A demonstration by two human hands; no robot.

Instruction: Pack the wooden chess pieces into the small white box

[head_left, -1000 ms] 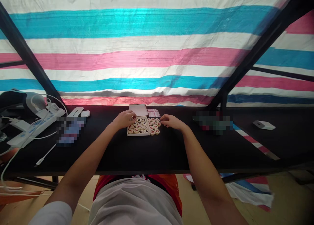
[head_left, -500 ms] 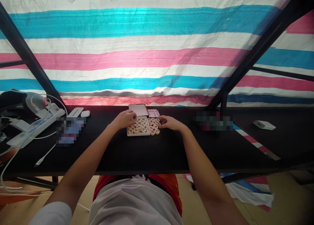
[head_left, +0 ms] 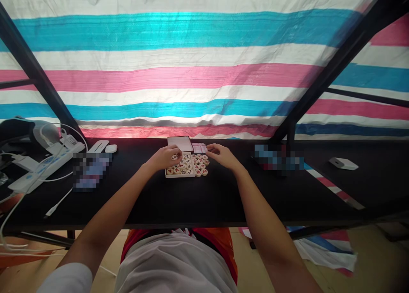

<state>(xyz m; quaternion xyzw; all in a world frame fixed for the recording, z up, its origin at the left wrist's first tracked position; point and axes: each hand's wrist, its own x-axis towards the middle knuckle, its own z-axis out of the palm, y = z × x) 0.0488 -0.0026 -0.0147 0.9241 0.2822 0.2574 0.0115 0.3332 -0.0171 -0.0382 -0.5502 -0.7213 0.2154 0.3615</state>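
Note:
My left hand (head_left: 167, 157) is over the far left part of a shallow white box (head_left: 180, 176), its fingers closed round a xiangqi piece (head_left: 175, 156). Rows of round cream pieces with black or red characters fill the box; the hand hides some of them. Just right of the box stand loose red-marked xiangqi pieces (head_left: 198, 172) in a cluster. Beside them is my right hand (head_left: 223, 156), thumb and forefinger apart with nothing visible between them. Its fingertips are close to a folded pink-and-white sheet (head_left: 200, 148). Behind the box rests its upturned lid (head_left: 180, 144).
On the left of the black table (head_left: 191, 203) lie a power strip (head_left: 47, 167) with cables, a blurred-out object (head_left: 92, 171) and a small white case (head_left: 111, 149). Toward the right are another blurred object (head_left: 277, 157) and a white charger (head_left: 344, 163). Striped sheeting (head_left: 191, 79) hangs behind.
My left hand has shifted slightly right over the box. My right hand has moved a little away from me, from the loose pieces toward the folded sheet.

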